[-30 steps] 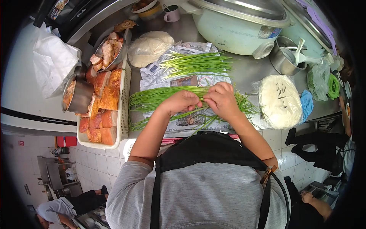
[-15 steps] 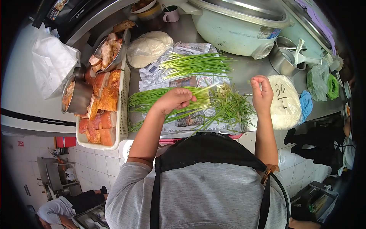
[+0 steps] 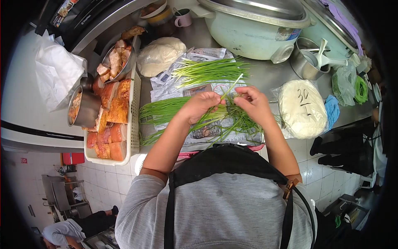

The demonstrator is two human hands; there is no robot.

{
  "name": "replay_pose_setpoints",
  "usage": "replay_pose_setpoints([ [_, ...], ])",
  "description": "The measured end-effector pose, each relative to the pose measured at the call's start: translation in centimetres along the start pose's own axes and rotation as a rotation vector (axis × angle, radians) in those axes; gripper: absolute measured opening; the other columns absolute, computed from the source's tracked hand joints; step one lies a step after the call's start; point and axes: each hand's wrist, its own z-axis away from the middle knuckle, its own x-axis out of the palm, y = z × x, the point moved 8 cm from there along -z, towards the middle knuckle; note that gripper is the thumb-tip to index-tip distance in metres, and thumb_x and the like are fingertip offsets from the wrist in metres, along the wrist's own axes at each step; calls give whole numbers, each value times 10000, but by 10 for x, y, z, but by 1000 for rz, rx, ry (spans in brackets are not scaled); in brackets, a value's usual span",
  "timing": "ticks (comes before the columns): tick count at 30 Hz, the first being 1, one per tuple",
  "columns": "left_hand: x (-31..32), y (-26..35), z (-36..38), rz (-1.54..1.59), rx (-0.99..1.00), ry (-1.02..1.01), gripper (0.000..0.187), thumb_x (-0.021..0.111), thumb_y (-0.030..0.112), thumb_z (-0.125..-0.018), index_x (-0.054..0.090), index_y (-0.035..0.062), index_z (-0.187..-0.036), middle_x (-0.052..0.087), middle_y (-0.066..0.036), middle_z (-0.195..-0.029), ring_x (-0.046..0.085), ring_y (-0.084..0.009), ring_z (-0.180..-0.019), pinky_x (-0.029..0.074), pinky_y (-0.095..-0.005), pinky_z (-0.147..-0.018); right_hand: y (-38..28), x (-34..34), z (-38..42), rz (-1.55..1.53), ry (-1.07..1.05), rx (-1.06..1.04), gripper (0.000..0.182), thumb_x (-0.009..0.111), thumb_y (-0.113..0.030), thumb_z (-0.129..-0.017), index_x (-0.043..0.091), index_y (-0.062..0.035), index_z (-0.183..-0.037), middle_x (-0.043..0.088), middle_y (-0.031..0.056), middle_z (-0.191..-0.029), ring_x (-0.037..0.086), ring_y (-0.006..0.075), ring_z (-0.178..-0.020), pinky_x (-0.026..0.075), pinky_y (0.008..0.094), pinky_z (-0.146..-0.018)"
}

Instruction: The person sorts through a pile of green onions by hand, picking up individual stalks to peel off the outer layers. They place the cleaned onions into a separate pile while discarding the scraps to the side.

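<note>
A single chive stalk [image 3: 232,86] is pinched between left hand [image 3: 202,106] and right hand [image 3: 252,101], brought close together above the loose chive pile [image 3: 182,110], which is spread on newspaper [image 3: 174,85], presumably to keep the steel counter [image 3: 265,74] clean.

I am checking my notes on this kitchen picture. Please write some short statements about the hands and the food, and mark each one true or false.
1. Both hands, left hand and right hand, work on the long green chive stalks. True.
2. The chives lie on bare steel. False: on printed newspaper sheets.
3. The white plastic basket holds roast pork pieces. True.
4. The white bag marked 30 lies beside the left hand. False: beside the right hand.
</note>
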Motion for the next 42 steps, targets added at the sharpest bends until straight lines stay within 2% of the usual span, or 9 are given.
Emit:
replay_pose_setpoints([
  [4, 17, -2, -1, -17, -7, -62, 130, 501, 156, -790, 540, 34, -815, 539, -6, -777, 442, -65, -651, 366, -193, -613, 15, 37, -3, -546, -157, 208, 184, 583, -135, -725, 557, 3, -845, 555, 25, -733, 501, 78, -675, 412, 217, -562],
  [5, 18, -1, -1, -69, 31, -45, 134, 496, 160, -793, 540, 37, -823, 540, -1, -777, 438, -53, -640, 358, -182, -603, 15, 27, -8, -348, -79, 186, 139, 550, -124, -753, 554, 3, -811, 556, 13, -692, 501, 75, -696, 411, 215, -589],
  [10, 7, 6, 7, -163, -26, 35, 121, 482, 140, -798, 554, 44, -814, 533, 14, -732, 419, -36, -588, 351, -174, -547, 13, -61, -30, -635, 348, 105, 183, 515, -203, -784, 551, -24, -771, 559, 20, -709, 477, 71, -638, 380, 200, -618],
  [17, 3, 49, -2, -124, 119, 103, 122, 480, 135, -797, 555, 41, -814, 521, 29, -688, 402, -22, -516, 335, -154, -458, 14, 15, -7, -665, -36, 338, 231, 466, -240, -813, 527, -21, -852, 527, 24, -719, 465, 77, -657, 369, 194, -611],
  [25, 16, 45, -3, -259, 135, 101, 118, 509, 133, -776, 567, 30, -781, 495, 31, -628, 378, -29, -502, 317, -163, -449, -13, 6, -33, -560, 157, -18, 172, 569, -113, -745, 513, 8, -854, 518, 2, -704, 461, 43, -631, 394, 176, -578],
  [31, 17, 37, -2, -323, 98, 63, 115, 501, 128, -774, 556, 27, -779, 530, 15, -684, 380, -29, -521, 339, -167, -479, -6, -5, -39, -399, 78, -34, 40, 541, -78, -744, 528, -40, -743, 502, -15, -625, 440, 38, -563, 361, 167, -527],
  [37, 3, 31, 0, -280, 68, 77, 107, 498, 122, -776, 549, 29, -791, 529, 13, -704, 401, -34, -525, 353, -171, -484, 0, -81, -38, -556, 406, -62, 116, 481, -119, -755, 496, -60, -656, 470, -11, -580, 410, 59, -528, 345, 191, -506],
  [40, -6, 41, 2, -237, 105, 124, 96, 494, 114, -779, 544, 31, -778, 533, 4, -705, 429, -39, -529, 363, -169, -482, 30, -96, -25, -372, 406, -8, 151, 509, -146, -742, 476, -64, -620, 465, -13, -562, 414, 58, -523, 349, 195, -514],
  [42, -13, 51, 0, -160, 148, 162, 99, 492, 105, -778, 545, 24, -763, 527, -1, -673, 441, -42, -527, 364, -169, -475, 44, -72, -15, 423, -17, 349, 167, 553, -198, -732, 532, -32, -736, 514, 20, -614, 481, 118, -614, 381, 219, -637],
])
